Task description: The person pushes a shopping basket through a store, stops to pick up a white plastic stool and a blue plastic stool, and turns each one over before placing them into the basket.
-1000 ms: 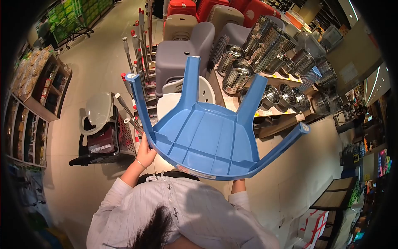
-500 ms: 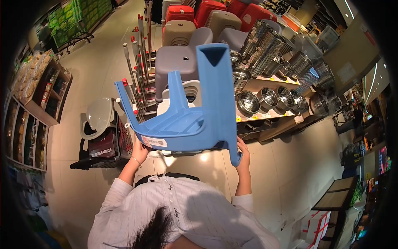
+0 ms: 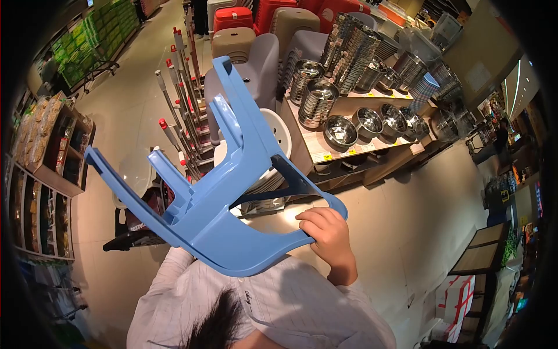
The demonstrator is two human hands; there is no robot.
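Here, a blue stool (image 3: 226,232) is held tipped over in front of the chest.
The stool fills the middle, its seat top turned toward the person and its legs pointing up and left, away from the right hand (image 3: 328,235). The right forearm rises from the sleeve below. Its fingers are curled tight over the stool's rim at the lower right edge. Beyond that hand stands a shelf (image 3: 311,146) of steel bowls (image 3: 340,131). The left hand is hidden behind the stool, so its grip cannot be told.
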